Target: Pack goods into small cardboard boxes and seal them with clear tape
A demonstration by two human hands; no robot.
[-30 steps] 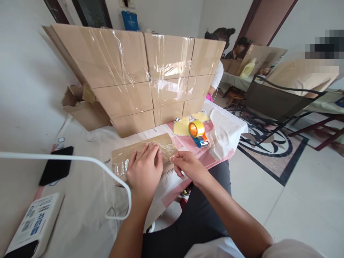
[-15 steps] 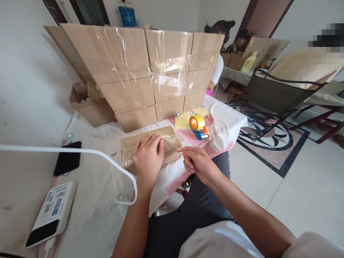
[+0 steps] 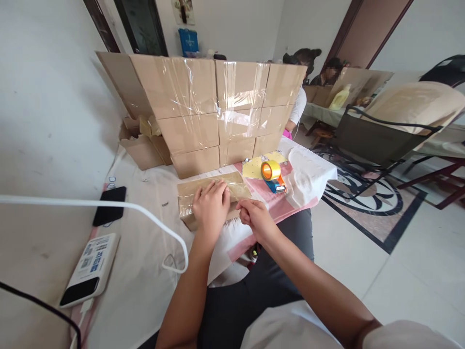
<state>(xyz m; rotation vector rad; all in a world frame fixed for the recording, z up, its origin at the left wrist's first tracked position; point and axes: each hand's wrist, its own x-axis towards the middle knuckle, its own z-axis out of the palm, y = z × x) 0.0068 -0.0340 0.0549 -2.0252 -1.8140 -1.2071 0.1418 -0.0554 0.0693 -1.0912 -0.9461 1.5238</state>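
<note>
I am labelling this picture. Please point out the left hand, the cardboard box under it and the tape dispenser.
Left hand [image 3: 211,209], head view: on its back.
Cardboard box [image 3: 238,190], head view: on its taped top.
Tape dispenser [image 3: 276,172], head view: on its yellow roll.

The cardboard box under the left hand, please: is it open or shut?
The cardboard box looks shut on top: shiny tape spans its flat upper face around the left hand.

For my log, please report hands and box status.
Left hand on taped cardboard box. Right hand curled at its near right corner. Tape dispenser apart, not blocking.
</note>
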